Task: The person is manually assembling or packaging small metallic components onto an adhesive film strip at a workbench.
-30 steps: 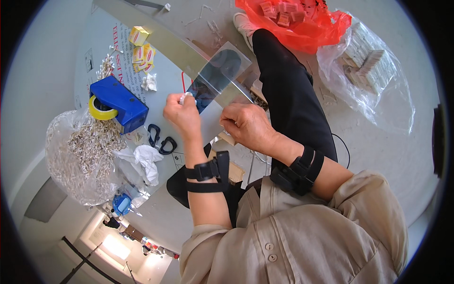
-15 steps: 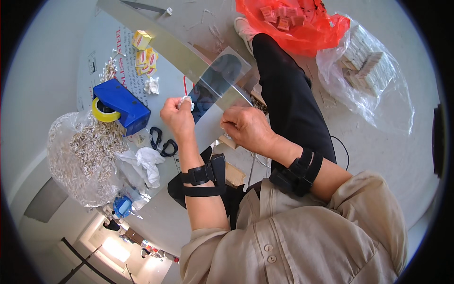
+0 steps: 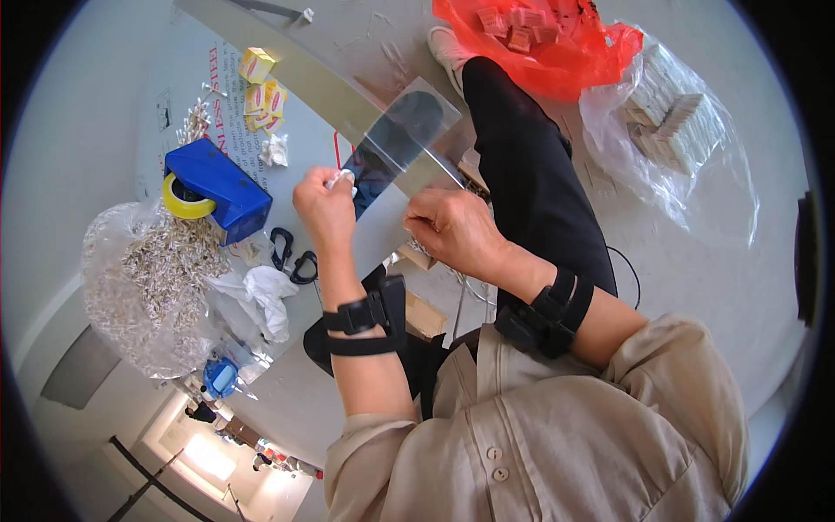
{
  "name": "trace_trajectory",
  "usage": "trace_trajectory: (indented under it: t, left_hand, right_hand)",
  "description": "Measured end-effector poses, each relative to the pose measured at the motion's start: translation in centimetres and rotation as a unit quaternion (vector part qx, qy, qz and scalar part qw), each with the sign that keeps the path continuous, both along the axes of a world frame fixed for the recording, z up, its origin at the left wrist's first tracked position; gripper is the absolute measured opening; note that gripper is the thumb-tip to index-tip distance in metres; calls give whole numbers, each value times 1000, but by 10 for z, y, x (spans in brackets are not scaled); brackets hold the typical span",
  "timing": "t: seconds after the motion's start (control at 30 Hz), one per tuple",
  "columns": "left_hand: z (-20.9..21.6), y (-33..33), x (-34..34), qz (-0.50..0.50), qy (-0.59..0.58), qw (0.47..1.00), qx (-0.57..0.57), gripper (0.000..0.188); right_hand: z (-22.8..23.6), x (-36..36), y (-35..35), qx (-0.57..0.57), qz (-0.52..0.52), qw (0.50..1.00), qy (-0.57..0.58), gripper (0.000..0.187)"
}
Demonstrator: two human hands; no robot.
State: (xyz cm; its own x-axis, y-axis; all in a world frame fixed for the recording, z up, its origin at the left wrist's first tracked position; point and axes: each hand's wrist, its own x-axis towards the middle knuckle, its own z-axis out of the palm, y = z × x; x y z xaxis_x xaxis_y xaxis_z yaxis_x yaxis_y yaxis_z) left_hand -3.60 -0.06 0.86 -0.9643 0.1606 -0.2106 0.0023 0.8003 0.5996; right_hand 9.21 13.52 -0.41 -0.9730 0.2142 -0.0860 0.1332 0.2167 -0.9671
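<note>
My left hand (image 3: 323,207) is closed on a small crumpled white wad (image 3: 343,179), possibly tissue; its kind is hard to make out. Beside it, a smooth glossy sheet (image 3: 404,126) with dark reflections lies across the table's edge. My right hand (image 3: 452,228) is held at the near end of that sheet, fingers curled and thumb pressed to them; whatever may be in them is hidden. A red line (image 3: 337,150) shows next to the sheet, just beyond my left hand. Another white crumpled wad (image 3: 275,150) lies on the table further left.
On the table (image 3: 300,187) stand a blue tape dispenser (image 3: 228,187), black-handled scissors (image 3: 291,257), small yellow boxes (image 3: 257,66) and a clear bag of cotton swabs (image 3: 161,287). A red bag (image 3: 565,74) and a clear bag of pale packs (image 3: 670,130) lie on the floor.
My left hand has shifted slightly left with the white wad, its fingers now curled further over it. The right hand stays almost in place. The whole view has drifted slightly.
</note>
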Motion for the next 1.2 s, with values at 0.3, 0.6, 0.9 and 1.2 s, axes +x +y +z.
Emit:
trace_trajectory:
  t: [0.3,0.6,0.9,1.2]
  left_hand:
    - [14,2,7,-86,-88,987,-103,11]
    - [7,6,17,-126,12,984,-129,10]
    - [13,8,21,-141,-29,978,-149,10]
    - [17,14,16,-127,-8,983,-132,9]
  right_hand:
    - [-1,1,3,19,1,1000,-3,3]
    - [1,0,1,13,-9,1000,-7,3]
    - [0,1,2,16,-12,1000,-9,4]
    - [1,0,1,10,-12,1000,0,4]
